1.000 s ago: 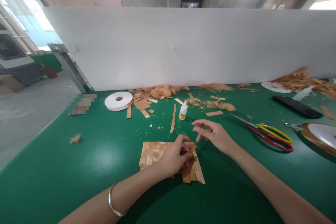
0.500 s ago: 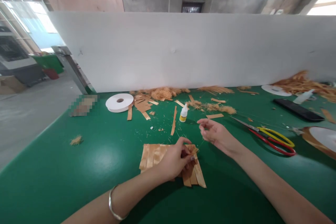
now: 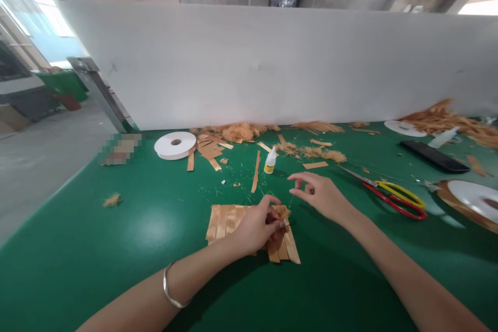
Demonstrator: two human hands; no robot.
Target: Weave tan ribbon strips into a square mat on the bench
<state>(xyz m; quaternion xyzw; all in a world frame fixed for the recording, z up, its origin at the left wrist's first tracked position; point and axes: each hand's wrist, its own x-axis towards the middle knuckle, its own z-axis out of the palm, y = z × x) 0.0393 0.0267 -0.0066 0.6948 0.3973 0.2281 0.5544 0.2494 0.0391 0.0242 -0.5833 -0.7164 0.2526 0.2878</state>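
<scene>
A flat piece of overlapping tan ribbon strips [image 3: 221, 222] lies on the green table in front of me. My left hand [image 3: 259, 225] rests over its right half, thumb and fingers pinched together at the upper right corner. A small frayed tan tuft [image 3: 284, 212] sticks out beside those fingertips; the exact grip is partly hidden. Just right of the piece, my right hand [image 3: 321, 194] is raised above the table with curled fingers. A very fine thread [image 3: 291, 201] seems to run from its fingertips down toward the tuft.
Beyond my hands stands a small glue bottle [image 3: 270, 161], with ribbon scraps [image 3: 210, 149] and fluffy fibres [image 3: 243, 131]. A white roll [image 3: 165, 153] is at left. Scissors [image 3: 392, 198], a black phone [image 3: 433, 156] and a ribbon spool [image 3: 472, 194] lie right. A white panel [image 3: 252, 62] closes the back.
My right hand has shifted slightly left, its fingers curling a little more. My left hand keeps its place on the ribbon piece. The whole view has shifted slightly.
</scene>
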